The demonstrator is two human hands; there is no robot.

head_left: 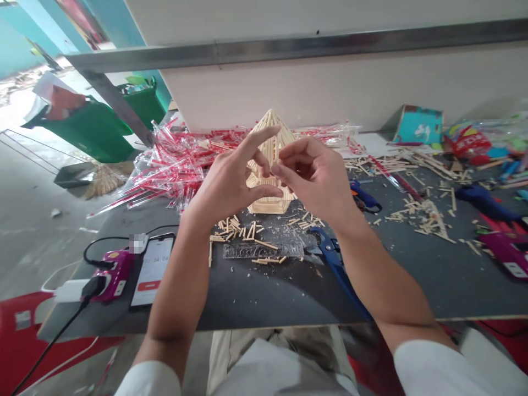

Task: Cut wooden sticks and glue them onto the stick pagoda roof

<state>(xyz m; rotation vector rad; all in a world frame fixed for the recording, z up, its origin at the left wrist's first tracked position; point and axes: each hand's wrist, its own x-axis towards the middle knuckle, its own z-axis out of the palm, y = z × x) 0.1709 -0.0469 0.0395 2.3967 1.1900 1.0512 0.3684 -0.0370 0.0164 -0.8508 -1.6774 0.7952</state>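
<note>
A small peaked house built of thin wooden sticks (270, 204) stands on the dark table (256, 291), mostly hidden behind my hands. My left hand (231, 179) is raised in front of it, index finger stretched toward the peak, thumb pointing right, other fingers curled. My right hand (315, 176) meets it from the right, its fingers bent and pinched together at the model's left wall. Whatever the pinch holds is too small to make out. Loose cut sticks (239, 228) lie on the table just below my hands.
A clear ruler (264, 250) and blue-handled cutters (334, 256) lie in front of the model. A phone (152, 269) and purple charger (111, 275) sit at the left edge. Red-and-clear wrappers (173, 165) pile behind. Glue guns (487, 201), stick scraps and packets fill the right side.
</note>
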